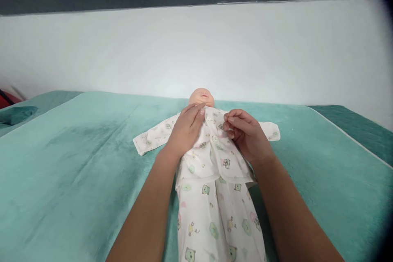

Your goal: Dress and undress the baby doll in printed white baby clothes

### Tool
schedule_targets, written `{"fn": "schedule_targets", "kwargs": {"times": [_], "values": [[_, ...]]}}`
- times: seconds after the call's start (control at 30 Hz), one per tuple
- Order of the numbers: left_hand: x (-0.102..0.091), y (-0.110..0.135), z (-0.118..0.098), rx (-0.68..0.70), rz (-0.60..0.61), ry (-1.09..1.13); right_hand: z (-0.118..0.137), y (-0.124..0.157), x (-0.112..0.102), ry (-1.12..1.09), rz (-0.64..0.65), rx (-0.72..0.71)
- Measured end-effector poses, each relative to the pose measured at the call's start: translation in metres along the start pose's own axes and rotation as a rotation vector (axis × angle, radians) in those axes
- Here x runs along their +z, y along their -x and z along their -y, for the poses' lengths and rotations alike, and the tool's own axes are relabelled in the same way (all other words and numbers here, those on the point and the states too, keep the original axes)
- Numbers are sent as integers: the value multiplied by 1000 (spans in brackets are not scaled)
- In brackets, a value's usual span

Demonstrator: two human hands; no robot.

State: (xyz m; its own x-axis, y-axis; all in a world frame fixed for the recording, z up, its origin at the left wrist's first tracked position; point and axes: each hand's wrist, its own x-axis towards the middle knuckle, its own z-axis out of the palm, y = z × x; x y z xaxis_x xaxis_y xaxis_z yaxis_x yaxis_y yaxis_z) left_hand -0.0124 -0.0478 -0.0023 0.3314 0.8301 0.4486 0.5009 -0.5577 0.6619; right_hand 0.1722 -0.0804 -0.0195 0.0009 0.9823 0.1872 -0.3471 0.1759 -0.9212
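Observation:
A baby doll (pixel 202 97) lies on its back on a teal blanket (pixel 76 159), dressed in a white printed jacket (pixel 225 159) and matching trousers (pixel 215 221). My left hand (pixel 186 129) rests flat on the doll's chest near the collar, fingers stretched out together. My right hand (pixel 247 135) is beside it, fingers curled and pinching the jacket's front edge near the neck. The doll's sleeves spread out to either side.
A white wall (pixel 196 49) rises behind the bed. The blanket's white edge (pixel 350 135) runs down the right side, with darker green cover beyond. A dark green pillow (pixel 16 114) lies at the far left.

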Motion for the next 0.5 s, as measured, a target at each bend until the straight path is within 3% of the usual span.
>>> {"fn": "schedule_targets", "kwargs": {"times": [0.17, 0.33, 0.5], "values": [[1, -2, 2, 29, 4, -53, -12, -4, 0, 206, -120, -176], [4, -2, 5, 27, 1, -79, -16, -6, 6, 565, -39, -197], [5, -2, 4, 17, -2, -86, -15, -7, 6, 723, 90, -216]]}}
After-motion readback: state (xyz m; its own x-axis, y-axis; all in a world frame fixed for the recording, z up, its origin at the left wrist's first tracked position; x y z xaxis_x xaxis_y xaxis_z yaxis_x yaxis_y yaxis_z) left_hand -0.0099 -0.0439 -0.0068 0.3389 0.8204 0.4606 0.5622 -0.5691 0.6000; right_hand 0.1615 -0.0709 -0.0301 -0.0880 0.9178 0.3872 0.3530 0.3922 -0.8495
